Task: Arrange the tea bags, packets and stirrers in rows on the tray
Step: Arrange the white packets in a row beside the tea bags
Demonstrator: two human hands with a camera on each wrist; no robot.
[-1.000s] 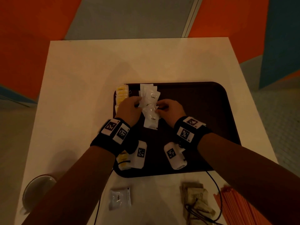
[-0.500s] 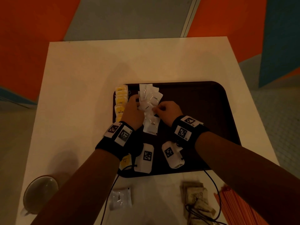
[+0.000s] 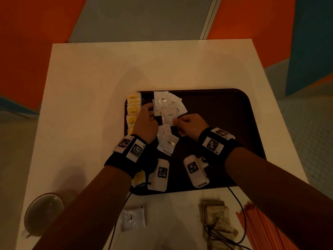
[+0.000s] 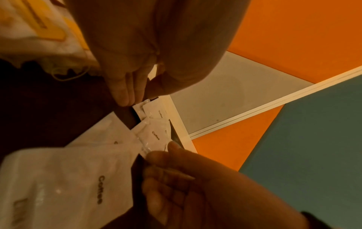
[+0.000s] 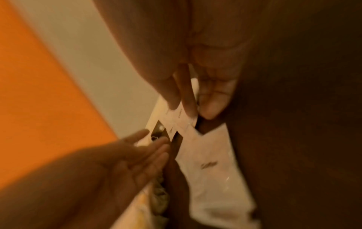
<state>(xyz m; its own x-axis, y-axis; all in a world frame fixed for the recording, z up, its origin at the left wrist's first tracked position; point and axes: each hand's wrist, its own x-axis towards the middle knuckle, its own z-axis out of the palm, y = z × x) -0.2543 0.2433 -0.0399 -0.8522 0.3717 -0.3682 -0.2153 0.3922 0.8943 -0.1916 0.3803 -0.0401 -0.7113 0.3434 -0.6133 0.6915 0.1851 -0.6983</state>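
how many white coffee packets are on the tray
6 white coffee packets show, overlapping in a column on the tray beside the yellow tea bags: three fanned at the far end, one the right hand pinches, two nearer. More may hide underneath.

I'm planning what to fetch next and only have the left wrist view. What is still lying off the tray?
Observer: A stack of brown paper packets lies on the white table, in front of the dark brown plastic tray.
Operator: Stirrers?
Observer: Thin orange stirrers lie at the table's near right corner, off the tray.
Operator: Anything else?
Observer: One clear plastic sachet lies on the table, left of the brown packets.
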